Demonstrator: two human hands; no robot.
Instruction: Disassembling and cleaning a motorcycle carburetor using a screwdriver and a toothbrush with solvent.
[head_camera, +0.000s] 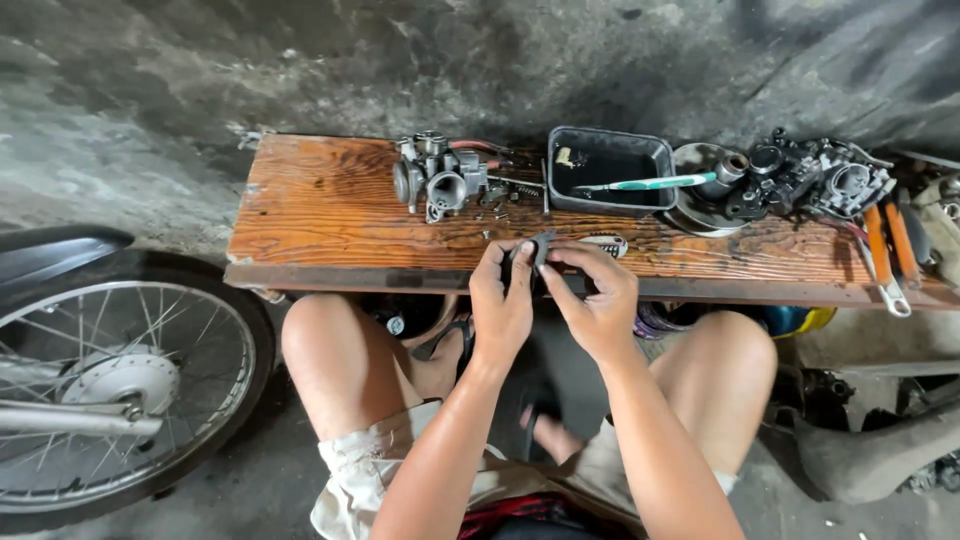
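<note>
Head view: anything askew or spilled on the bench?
Nothing spilled. Small springs and screws lie loose on the wooden board beside the carburetor. A toothbrush rests slanted across the black tray. Both hands pinch a small dark part.

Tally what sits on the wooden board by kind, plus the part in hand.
Carburetors: 2
Black tray: 1
Toothbrush: 1
Metal bowl: 1
Orange-handled pliers: 1
Small dark part held by left hand and right hand: 1
Total: 7
</note>
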